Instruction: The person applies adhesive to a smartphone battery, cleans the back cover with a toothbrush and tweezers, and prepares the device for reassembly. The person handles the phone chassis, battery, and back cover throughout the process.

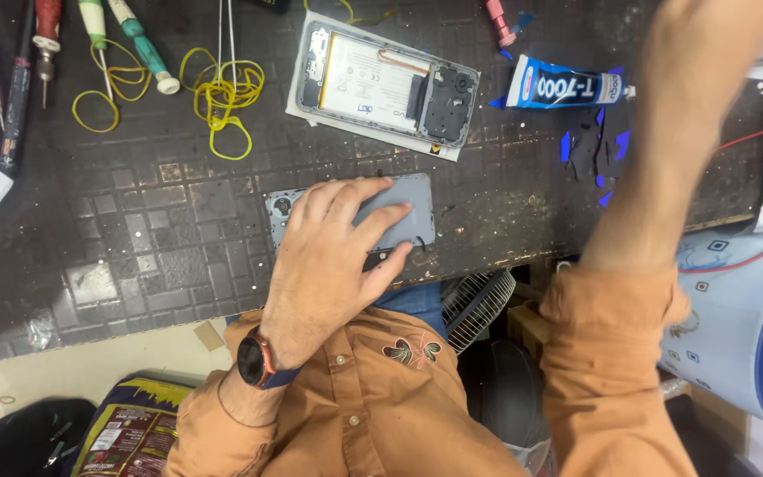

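My left hand (333, 247) lies flat on a grey phone back cover (408, 208) near the front edge of the dark work mat (134, 230), fingers spread over it and thumb at its lower edge. My right arm (673, 150) reaches up and away to the top right; the hand itself is blurred at the frame's top edge and what it holds cannot be seen. An opened phone (381, 84) with its battery and inner parts showing rests on white paper further back.
A glue tube (562, 87) and blue-black film scraps (598, 146) lie at the right. Yellow rubber bands (222, 93) and screwdrivers (139, 44) sit at the back left. A small fan (474, 300) stands below the bench edge. Red wires (752, 137) run at the right.
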